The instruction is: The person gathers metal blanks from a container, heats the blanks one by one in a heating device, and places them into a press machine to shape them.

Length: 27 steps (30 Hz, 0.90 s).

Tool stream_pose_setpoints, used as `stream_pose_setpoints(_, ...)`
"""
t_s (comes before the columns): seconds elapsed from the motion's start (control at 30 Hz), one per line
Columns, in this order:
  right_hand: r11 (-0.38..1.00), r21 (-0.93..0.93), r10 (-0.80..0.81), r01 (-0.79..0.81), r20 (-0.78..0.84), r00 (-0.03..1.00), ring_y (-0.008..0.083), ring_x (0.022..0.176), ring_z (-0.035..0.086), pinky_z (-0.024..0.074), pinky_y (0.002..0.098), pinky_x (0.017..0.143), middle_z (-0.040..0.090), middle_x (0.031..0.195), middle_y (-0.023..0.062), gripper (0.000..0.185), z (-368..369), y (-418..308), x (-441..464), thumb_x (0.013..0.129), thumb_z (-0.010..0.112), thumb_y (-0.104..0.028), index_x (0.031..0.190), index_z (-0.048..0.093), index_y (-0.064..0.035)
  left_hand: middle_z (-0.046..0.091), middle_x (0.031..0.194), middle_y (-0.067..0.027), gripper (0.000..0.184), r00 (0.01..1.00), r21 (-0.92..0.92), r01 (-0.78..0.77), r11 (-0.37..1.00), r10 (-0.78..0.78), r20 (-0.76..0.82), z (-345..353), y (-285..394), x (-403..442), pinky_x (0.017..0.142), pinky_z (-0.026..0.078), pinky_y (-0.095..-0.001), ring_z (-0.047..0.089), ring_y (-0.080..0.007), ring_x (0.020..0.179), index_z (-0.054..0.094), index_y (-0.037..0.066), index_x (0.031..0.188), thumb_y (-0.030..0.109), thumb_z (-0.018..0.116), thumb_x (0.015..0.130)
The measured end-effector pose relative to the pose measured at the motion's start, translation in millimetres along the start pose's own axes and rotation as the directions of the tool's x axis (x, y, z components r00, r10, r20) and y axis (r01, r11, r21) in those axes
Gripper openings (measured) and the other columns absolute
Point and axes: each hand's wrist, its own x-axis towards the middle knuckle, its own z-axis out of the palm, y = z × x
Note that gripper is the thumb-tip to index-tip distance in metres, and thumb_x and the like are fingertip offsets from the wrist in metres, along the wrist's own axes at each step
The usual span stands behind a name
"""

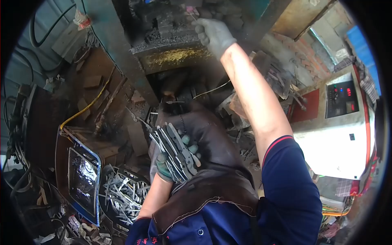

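Looking down past a creased brown leather apron (204,126) to a dark tub (107,215) at lower left, loosely heaped with thin silvery metal strips (122,192). Clutching a fanned stack of flat, grey, blade-like pieces (173,151) in the gloved left hand (163,165), near frame centre; pinching a slender rod (193,15), pinkish at the far end, in the gloved right hand (214,33), upper centre.

A brick wall (313,62) rises near a white control cabinet (328,145).
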Motion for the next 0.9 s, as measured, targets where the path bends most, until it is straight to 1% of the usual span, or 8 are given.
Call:
stream_pose_setpoints(0.3,0.999,-0.021,0.044,-0.044,0.023,0.999,0.0062,0.052,0.044,0.032,0.0191,0.042,0.055,0.071,0.0003,0.014,-2.4,8.4,48.8,0.092,0.058,-0.013,0.097,0.065,-0.0025,0.052,0.136,-0.0055,0.085,0.999,0.002,-0.018,1.0,0.018,0.028,-6.3,-1.4,-2.3,0.106,0.039,-0.0567,0.05,-0.0353,0.126,0.038,0.019,0.145,0.037,0.081,0.075)
stream_pose_setpoints(0.33,0.999,0.004,0.045,-0.046,0.093,0.995,0.006,0.057,0.047,0.0347,0.0185,0.046,0.056,0.075,-0.0002,0.015,-10.9,12.0,57.2,0.093,0.06,-0.016,0.101,0.064,-0.0035,0.049,0.144,-0.0049,0.075,0.991,0.029,-0.031,0.999,0.027,0.128,-10.0,-2.2,-0.6,0.109,0.034,-0.0574,0.049,-0.0366,0.129,0.036,0.019,0.149,0.04,0.07,0.085)
stream_pose_setpoints(0.43,0.977,-0.034,-0.192,0.209,0.274,0.942,0.0075,0.066,0.051,0.0406,0.0193,0.058,0.058,0.08,-0.0015,0.031,-16.2,15.0,14.3,0.097,0.057,-0.032,0.106,0.064,-0.0028,0.048,0.143,-0.0072,0.086,0.999,-0.017,-0.025,1.0,0.026,0.03,-8.8,-0.5,-3.7,0.108,0.037,-0.0577,0.048,-0.0369,0.129,0.035,0.019,0.148,0.036,0.08,0.076)
stream_pose_setpoints(0.57,0.961,-0.26,0.163,-0.094,0.258,0.952,0.0077,0.057,0.054,0.0436,0.0234,0.052,0.058,0.067,0.0003,0.035,-25.6,43.5,-70.2,0.094,0.057,-0.042,0.091,0.064,-0.0076,0.041,0.15,-0.0089,0.091,0.999,-0.03,-0.003,1.0,0.004,0.053,-14.5,3.3,-3.9,0.11,0.035,-0.058,0.046,-0.0384,0.132,0.031,0.018,0.15,0.036,0.08,0.075)
stream_pose_setpoints(0.7,0.796,-0.596,0.435,-0.105,0.442,0.784,0.0088,0.06,0.058,0.0464,0.024,0.055,0.062,0.071,0.0003,0.042,-30.9,116.6,-137.2,0.093,0.059,-0.05,0.096,0.067,-0.0086,0.038,0.153,-0.0095,0.094,0.999,0.007,-0.01,1.0,0.009,0.047,-12.5,0.3,-5.3,0.111,0.034,-0.0574,0.042,-0.0391,0.135,0.029,0.019,0.152,0.039,0.079,0.076)
stream_pose_setpoints(0.77,0.643,-0.702,0.288,0.307,0.593,0.752,0.0104,0.062,0.063,0.0504,0.0257,0.057,0.065,0.071,0.0042,0.044,-16.3,149.4,-151.0,0.092,0.06,-0.049,0.096,0.068,-0.006,0.037,0.153,-0.0093,0.092,0.998,0.047,0.012,0.999,-0.015,0.067,-15.8,0.0,-6.7,0.11,0.033,-0.0595,0.041,-0.04,0.135,0.03,0.018,0.151,0.043,0.077,0.076)
stream_pose_setpoints(0.83,0.655,-0.742,0.398,0.145,0.501,0.769,0.0135,0.064,0.066,0.0518,0.0284,0.06,0.068,0.072,0.0086,0.045,-1.3,140.7,-166.5,0.091,0.062,-0.048,0.098,0.069,-0.0035,0.046,0.145,-0.0085,0.075,1.0,-0.012,0.024,1.0,-0.024,-0.002,-15.6,-1.5,-11.9,0.106,0.035,-0.064,0.045,-0.0407,0.131,0.04,0.015,0.145,0.042,0.072,0.083)
stream_pose_setpoints(0.9,0.672,-0.714,0.302,0.195,0.505,0.809,0.0155,0.062,0.066,0.0513,0.03,0.059,0.067,0.07,0.0093,0.039,-9.0,134.0,-168.7,0.091,0.065,-0.041,0.101,0.07,-0.0039,0.043,0.148,-0.0086,0.078,0.969,-0.002,0.068,0.998,-0.066,-0.238,-14.5,5.3,-11.2,0.108,0.032,-0.0644,0.042,-0.043,0.132,0.038,0.014,0.147,0.051,0.066,0.084)
